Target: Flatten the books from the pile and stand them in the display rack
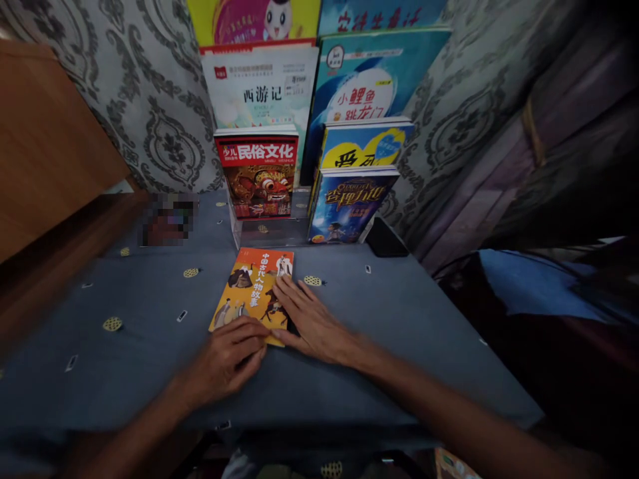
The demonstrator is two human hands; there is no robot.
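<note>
An orange book (249, 283) with drawn figures on its cover lies flat on the blue-grey tablecloth (150, 359). My left hand (227, 356) rests at the book's near edge, fingers curled onto its lower corner. My right hand (309, 319) lies flat with spread fingers on the book's right side and near corner. Neither hand lifts the book.
A clear tiered stand (272, 229) at the back holds upright books: a red-covered one (258, 173), a dark blue one (349, 203), a yellow one (364, 143) and larger ones behind. A black object (387, 239) lies beside the stand. A wooden panel (44, 140) stands at left.
</note>
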